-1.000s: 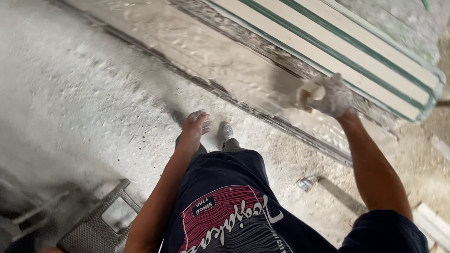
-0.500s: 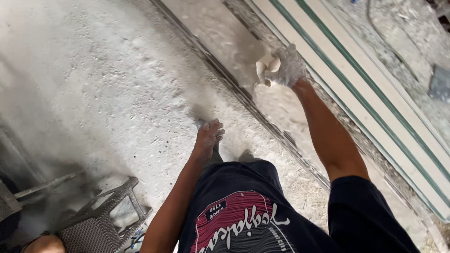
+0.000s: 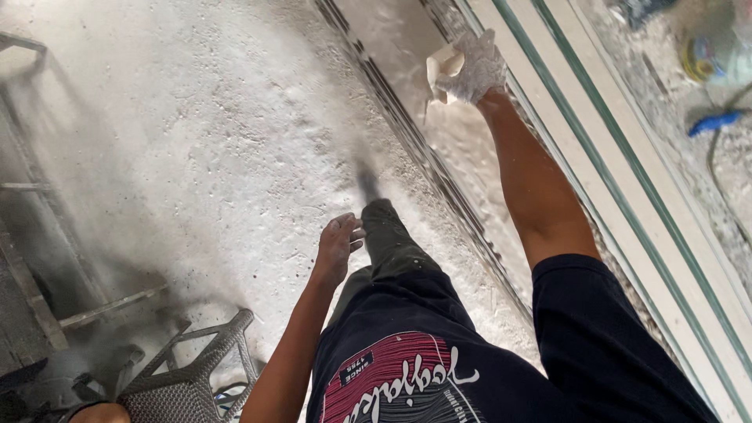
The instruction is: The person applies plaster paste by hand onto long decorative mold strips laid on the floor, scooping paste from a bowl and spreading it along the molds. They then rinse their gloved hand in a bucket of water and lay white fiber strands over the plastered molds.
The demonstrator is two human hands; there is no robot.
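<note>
Closest to the camera is a dark shirt point(image 3: 407, 368) with a red patch. Just left of the shirt stands a grey woven stool point(image 3: 188, 376) with thin legs. Above the shirt hangs the left hand point(image 3: 338, 244) — bare, dusty, fingers loose and holding nothing, right beside the person's grey trouser leg point(image 3: 392, 243). The floor point(image 3: 196, 157) left of that leg is rough and white with powdery dust. Right of the leg runs a long dark strip point(image 3: 415, 149) on the ground. Farther off, past the strip, the right hand point(image 3: 479, 66) wears a white knit glove and is clenched on a folded pale sheet point(image 3: 442, 69), maybe sanding paper, pressed on a long white board point(image 3: 392, 39) coated in dust. Right of the gloved hand lie long cream boards with green stripes point(image 3: 627, 172) — flat and smooth. Far right of those, a blue-handled thing point(image 3: 713, 123) lies on gravelly ground.
</note>
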